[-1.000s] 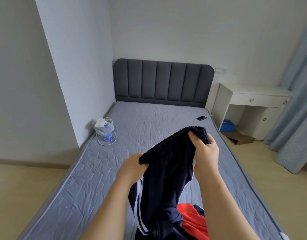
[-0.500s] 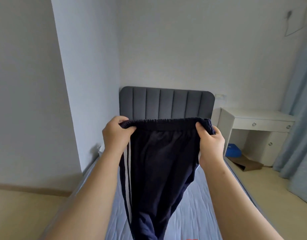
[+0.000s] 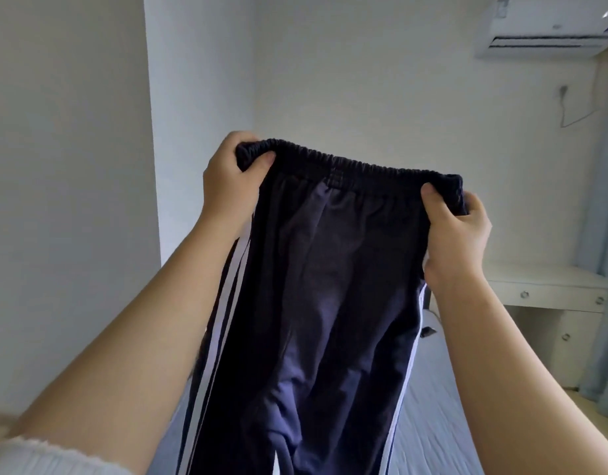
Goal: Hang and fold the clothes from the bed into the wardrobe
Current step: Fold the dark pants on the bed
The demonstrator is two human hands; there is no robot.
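Head view: the left hand [image 3: 227, 186] curls round the left end of the elastic waistband [image 3: 347, 162], thumb on its near face, the right hand [image 3: 456, 234] pinches the right end likewise, and the band runs taut between the two sets of fingers. Below the fingers the navy track trousers [image 3: 330, 286] hang straight down, white stripes along each side, over the grey bed [image 3: 432, 423]. A white desk [image 3: 549, 286] sits beyond the right fingers, an air conditioner [image 3: 542, 29] high above them.

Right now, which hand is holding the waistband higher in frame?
The left hand: it grips the navy trousers by one waistband end higher up; the right hand grips the other end lower down.
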